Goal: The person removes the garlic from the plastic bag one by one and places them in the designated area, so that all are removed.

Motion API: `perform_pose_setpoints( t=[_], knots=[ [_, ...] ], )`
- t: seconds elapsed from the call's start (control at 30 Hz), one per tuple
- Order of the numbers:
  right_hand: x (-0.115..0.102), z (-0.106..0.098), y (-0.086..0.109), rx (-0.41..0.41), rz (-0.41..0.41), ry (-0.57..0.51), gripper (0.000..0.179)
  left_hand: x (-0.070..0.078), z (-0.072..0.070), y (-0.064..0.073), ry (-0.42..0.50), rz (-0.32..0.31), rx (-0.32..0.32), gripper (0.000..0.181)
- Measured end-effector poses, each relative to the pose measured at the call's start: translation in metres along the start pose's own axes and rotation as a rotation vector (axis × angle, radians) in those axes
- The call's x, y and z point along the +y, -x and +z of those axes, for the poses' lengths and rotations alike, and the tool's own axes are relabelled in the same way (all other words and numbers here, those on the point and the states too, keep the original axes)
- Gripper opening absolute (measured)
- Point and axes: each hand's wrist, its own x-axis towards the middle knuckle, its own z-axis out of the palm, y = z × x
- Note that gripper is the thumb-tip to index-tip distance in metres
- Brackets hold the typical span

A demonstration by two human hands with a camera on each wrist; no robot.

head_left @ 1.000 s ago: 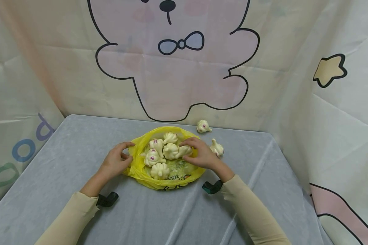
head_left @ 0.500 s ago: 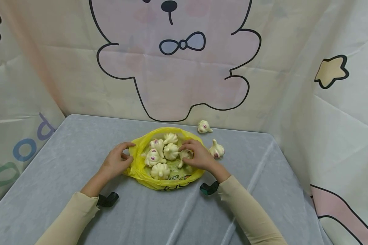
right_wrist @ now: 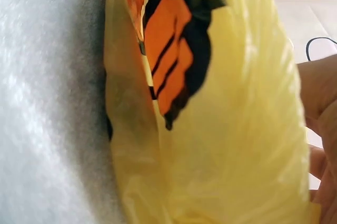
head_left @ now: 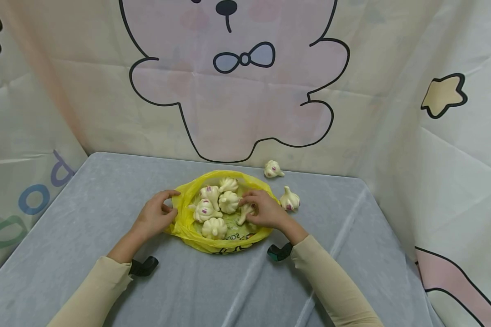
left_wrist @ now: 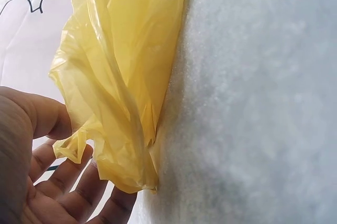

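A yellow plastic bag (head_left: 206, 245) stands on the table with its mouth spread wide and several white garlic bulbs (head_left: 214, 228) inside. My left hand (head_left: 155, 215) pinches the bag's left rim; in the left wrist view its thumb (left_wrist: 50, 116) lies on one side of the crumpled plastic and the fingers on the other. Inside the right part of the mouth, my right hand (head_left: 268, 211) holds one garlic bulb (head_left: 244, 213) between thumb and fingers, its stem pointing down and left. In the right wrist view the bag's side (right_wrist: 237, 129) hides that bulb and most of the hand.
Two more garlic bulbs lie outside the bag: one (head_left: 290, 199) just behind the right hand, the other (head_left: 273, 169) at the table's back edge. Grey cloth covers the table (head_left: 196, 290). A printed curtain (head_left: 376, 113) hangs around the back and sides.
The right hand has brought its garlic bulb slightly down into the bag, turning the stem downward, and then has barely moved. The left hand has stayed at the rim.
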Motion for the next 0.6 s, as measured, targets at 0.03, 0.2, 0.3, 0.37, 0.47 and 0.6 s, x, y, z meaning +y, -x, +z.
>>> perform_pose_setpoints(
  t=[0.03, 0.2, 0.3, 0.37, 0.47, 0.6],
  knots=[
    [-0.0003, -0.0006, 0.0003, -0.006, 0.001, 0.006, 0.032, 0.0, -0.0002, 0.0, 0.001, 0.002, 0.0, 0.046],
    [-0.0017, -0.0035, 0.0011, -0.042, 0.018, 0.048, 0.04, 0.0003, -0.0009, -0.0001, 0.012, 0.009, 0.001, 0.045],
    [-0.0022, -0.0047, 0.0016, -0.062, 0.026, 0.065, 0.042, 0.0008, -0.0013, -0.0002, 0.011, 0.015, 0.005, 0.045],
    [-0.0023, -0.0049, 0.002, -0.067, 0.026, 0.073, 0.043, 0.0009, -0.0014, -0.0002, 0.009, 0.013, 0.004, 0.045],
    [-0.0014, -0.0043, 0.0027, -0.066, 0.024, 0.077, 0.044, 0.0009, -0.0013, -0.0001, 0.004, 0.003, 0.003, 0.046],
    [0.0001, -0.0033, 0.0035, -0.045, 0.014, 0.07, 0.043, 0.0004, -0.0008, -0.0001, 0.004, -0.008, 0.0, 0.046]
  ],
)
